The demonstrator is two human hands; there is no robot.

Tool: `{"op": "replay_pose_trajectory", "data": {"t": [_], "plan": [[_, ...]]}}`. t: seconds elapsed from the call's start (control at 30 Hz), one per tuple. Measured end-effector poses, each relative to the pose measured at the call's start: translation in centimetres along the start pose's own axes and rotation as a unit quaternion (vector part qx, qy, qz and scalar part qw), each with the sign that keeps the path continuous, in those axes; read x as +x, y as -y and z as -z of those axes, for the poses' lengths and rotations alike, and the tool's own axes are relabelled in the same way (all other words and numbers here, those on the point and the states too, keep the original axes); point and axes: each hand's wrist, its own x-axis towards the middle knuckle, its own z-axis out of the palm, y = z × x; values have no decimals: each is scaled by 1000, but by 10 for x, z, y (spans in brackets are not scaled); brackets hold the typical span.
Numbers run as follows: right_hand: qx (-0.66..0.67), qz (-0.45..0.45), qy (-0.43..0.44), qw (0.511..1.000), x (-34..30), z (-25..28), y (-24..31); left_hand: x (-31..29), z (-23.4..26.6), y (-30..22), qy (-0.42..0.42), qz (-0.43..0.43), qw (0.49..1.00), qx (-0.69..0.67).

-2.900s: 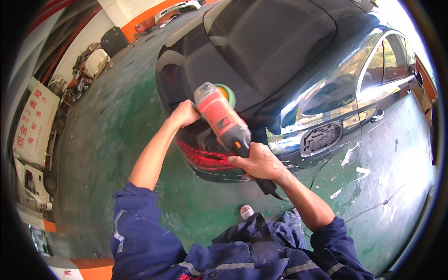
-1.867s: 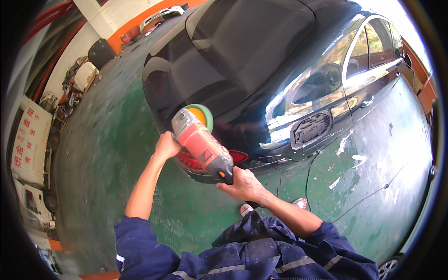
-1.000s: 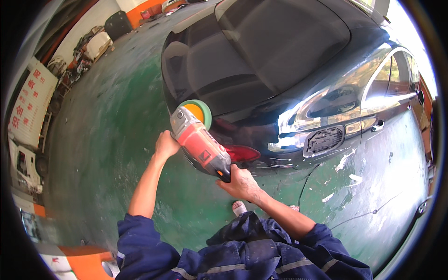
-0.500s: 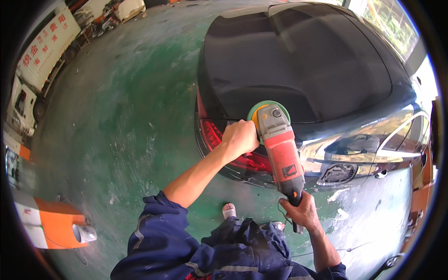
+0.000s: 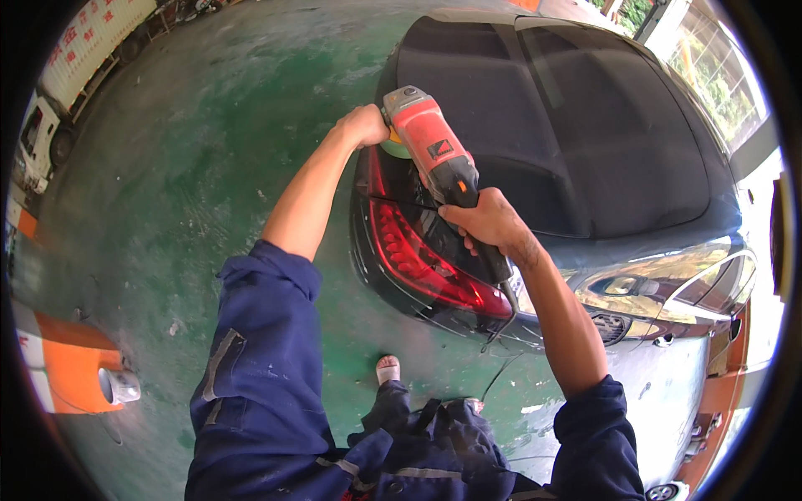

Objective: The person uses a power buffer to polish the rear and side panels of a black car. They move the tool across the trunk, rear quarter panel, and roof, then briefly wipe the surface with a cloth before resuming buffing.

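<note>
A red polisher (image 5: 430,138) with a grey head and black rear grip is held over the dark car (image 5: 484,100), at the far left edge of its trunk lid. My left hand (image 5: 365,126) is closed beside the polisher's head, its side handle hidden in the fist. Around the black rear grip, my right hand (image 5: 493,221) is wrapped with the thumb on top. Under the head, part of a green-and-yellow pad (image 5: 396,149) shows; whether it touches the paint I cannot tell. Below the tool lies the red tail light (image 5: 413,259).
A power cord (image 5: 504,367) trails from the tool past the car's rear corner to the green floor (image 5: 225,167). An orange-and-white block (image 5: 79,363) with a silver can-like thing stands at left. Far left is a white truck (image 5: 100,54).
Both hands have carried the polisher away from me and to the left, from the near corner above the tail light to the trunk's far left edge. The tool now tilts more leftward.
</note>
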Motion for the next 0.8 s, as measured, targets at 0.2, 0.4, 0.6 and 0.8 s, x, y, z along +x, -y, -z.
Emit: {"op": "replay_pose_trajectory", "data": {"t": [0.2, 0.4, 0.6, 0.8], "plan": [[-8, -35, -22, 999, -40, 16, -13, -22, -23, -34, 13, -17, 1000, -15], [-2, -64, -83, 994, -85, 62, -46, -35, -36, -126, 60, -38, 997, 26], [66, -93, -149, 982, -128, 105, -73, -26, -66, -212, 61, -156, 985, 31], [113, -102, -174, 973, -182, 114, -92, -43, -97, -256, 60, -214, 974, 51]]}}
